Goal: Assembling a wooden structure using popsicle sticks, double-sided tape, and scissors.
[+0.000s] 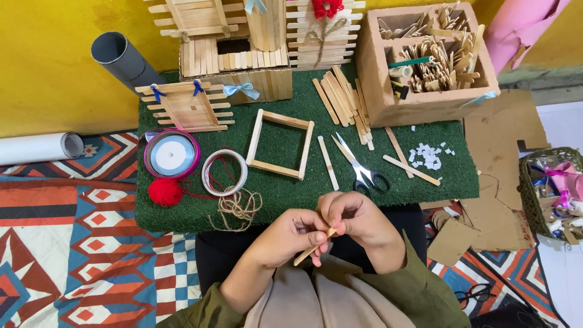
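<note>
My left hand (pixel 288 237) and my right hand (pixel 355 220) meet above my lap, both pinching one wooden craft stick (pixel 311 249) that slants down to the left. Just beyond them, on the green turf mat (pixel 182 212), lies a square frame of craft sticks (pixel 280 144). A single loose stick (pixel 328 163) and open scissors (pixel 359 165) lie beside it. Two more loose sticks (pixel 408 165) rest to the right, near a scatter of small white bits (pixel 428 155).
Ribbon spool (pixel 172 153), tape ring (pixel 224 172), red yarn ball (pixel 165 192) and jute twine (pixel 238 206) lie at left. Stick-built pieces (pixel 243 54) and a stick pile (pixel 346 97) stand behind. A cardboard box of sticks (pixel 425 58) is at right, a basket (pixel 552 188) far right.
</note>
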